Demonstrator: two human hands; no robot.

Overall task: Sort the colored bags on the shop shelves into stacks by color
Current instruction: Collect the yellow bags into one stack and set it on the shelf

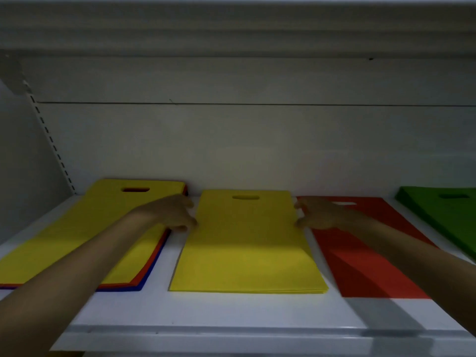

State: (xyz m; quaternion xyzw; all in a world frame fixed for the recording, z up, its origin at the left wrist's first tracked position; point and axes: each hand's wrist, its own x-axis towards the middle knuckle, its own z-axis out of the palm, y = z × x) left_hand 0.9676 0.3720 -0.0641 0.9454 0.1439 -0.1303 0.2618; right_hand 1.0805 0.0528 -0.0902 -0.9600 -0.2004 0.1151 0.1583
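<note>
Fingers of left hand (172,212), right hand (317,213) seemingly touching yellow stack (247,248) edges.

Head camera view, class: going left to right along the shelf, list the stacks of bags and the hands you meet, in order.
Mixed stack with a yellow bag on top → left hand → yellow stack → right hand → red stack → green stack.
</note>
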